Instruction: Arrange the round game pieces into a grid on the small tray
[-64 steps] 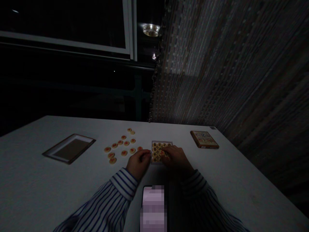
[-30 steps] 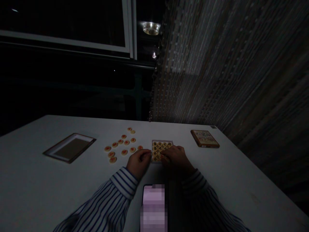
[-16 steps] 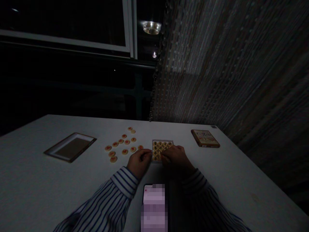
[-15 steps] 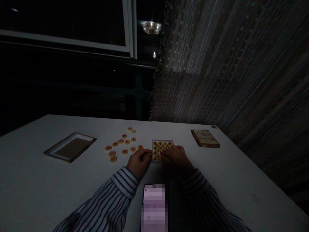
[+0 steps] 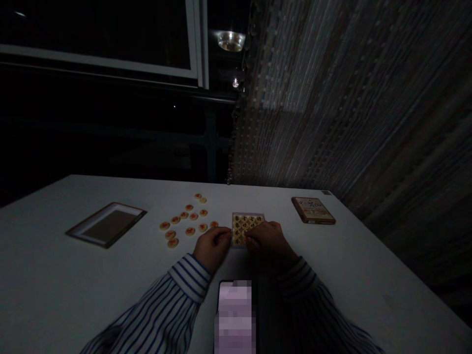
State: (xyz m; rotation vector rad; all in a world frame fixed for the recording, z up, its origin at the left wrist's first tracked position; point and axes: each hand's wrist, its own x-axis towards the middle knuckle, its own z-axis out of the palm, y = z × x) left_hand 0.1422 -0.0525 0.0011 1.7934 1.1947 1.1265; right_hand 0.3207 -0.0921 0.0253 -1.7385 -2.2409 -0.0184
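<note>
Both hands, the left hand (image 5: 212,244) and right hand (image 5: 268,238), curl their fingers against the small square tray of round tan game pieces (image 5: 245,225) at frame centre; whether either grips a piece cannot be told.

A white table (image 5: 73,295) carries a shallow tray (image 5: 106,224), loose round pieces (image 5: 186,220), a piece-filled case (image 5: 246,225), a box (image 5: 312,210) and a phone (image 5: 235,314).

Light: you work in a dim room.
Window (image 5: 99,34): dark glass ahead of you, pale frame.
Lamp (image 5: 230,40): round, glowing at the top.
Curtain (image 5: 332,98): woven, hanging on your right.
Table (image 5: 55,285): white, wide before you.
</note>
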